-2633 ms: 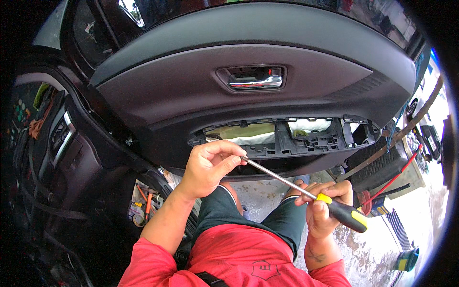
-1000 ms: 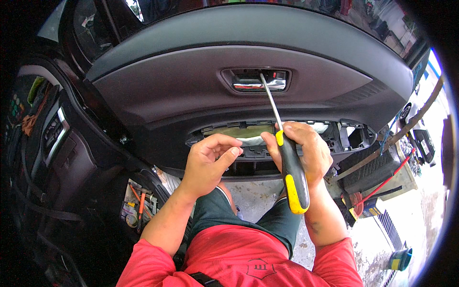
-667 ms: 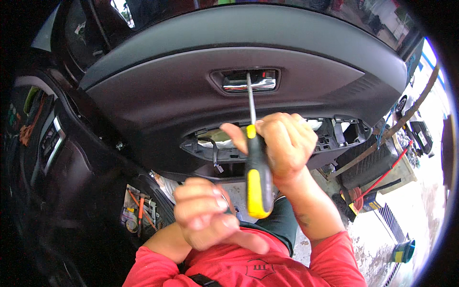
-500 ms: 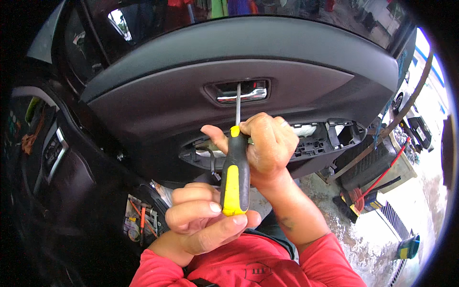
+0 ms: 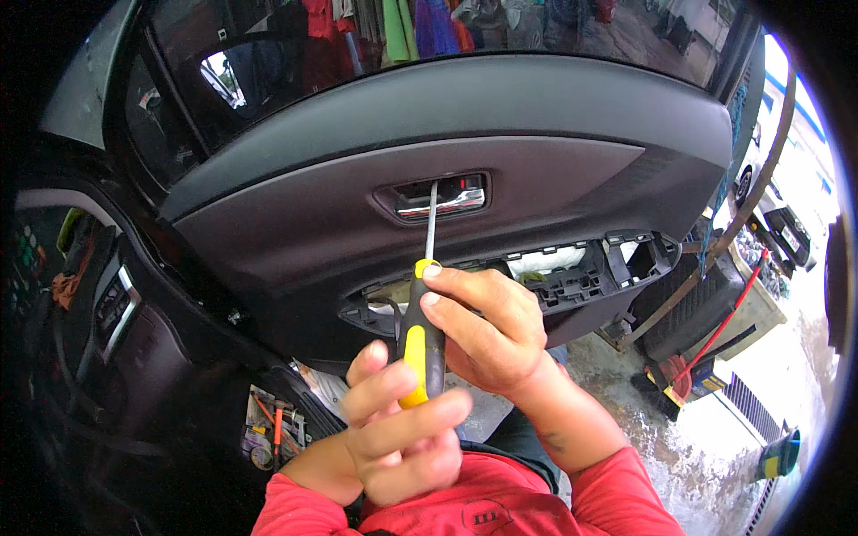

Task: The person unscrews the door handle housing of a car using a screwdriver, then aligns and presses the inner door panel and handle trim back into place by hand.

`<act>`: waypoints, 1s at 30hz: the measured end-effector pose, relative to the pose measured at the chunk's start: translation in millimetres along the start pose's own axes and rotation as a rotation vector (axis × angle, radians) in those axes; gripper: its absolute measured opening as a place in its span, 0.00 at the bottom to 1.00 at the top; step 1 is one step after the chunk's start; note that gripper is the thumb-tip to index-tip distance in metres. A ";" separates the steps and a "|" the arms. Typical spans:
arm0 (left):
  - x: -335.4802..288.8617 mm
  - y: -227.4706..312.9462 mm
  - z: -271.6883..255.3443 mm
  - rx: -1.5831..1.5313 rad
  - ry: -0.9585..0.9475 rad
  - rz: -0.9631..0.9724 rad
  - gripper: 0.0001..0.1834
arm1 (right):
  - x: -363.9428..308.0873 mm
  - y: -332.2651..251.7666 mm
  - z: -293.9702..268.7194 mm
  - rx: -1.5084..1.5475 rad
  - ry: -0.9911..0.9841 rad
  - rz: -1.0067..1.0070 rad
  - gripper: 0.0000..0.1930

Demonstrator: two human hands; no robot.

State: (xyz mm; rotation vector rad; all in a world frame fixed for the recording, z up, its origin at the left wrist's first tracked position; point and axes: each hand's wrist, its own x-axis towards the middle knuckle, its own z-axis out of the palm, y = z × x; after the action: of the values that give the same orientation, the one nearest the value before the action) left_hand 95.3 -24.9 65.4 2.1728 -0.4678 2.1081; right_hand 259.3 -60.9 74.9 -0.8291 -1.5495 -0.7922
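Screwdriver (image 5: 415,344), pinched by your right hand (image 5: 492,330), its tip at the far interior door handle (image 5: 465,198); your blurred left hand (image 5: 402,429) curls about its near end, grip indeterminable; beyond, the door trim panel (image 5: 295,201)

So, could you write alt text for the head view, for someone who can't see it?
A person's right hand holds a black-and-yellow screwdriver, its shaft pointing into the recess of a shiny handle on a dark car door; the left hand, blurred, is at the screwdriver's butt end. Below the shiny handle, the door has an opening.
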 end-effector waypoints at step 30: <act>32.3 3.7 44.7 -0.048 0.412 -0.086 0.22 | 20.6 -7.5 20.3 -0.143 0.195 0.077 0.27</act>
State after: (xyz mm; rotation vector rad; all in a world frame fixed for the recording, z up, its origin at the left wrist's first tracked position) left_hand 137.6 -45.5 94.4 1.6341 -0.3730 2.3787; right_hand 240.4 -45.9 92.6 -0.8833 -1.2932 -0.9079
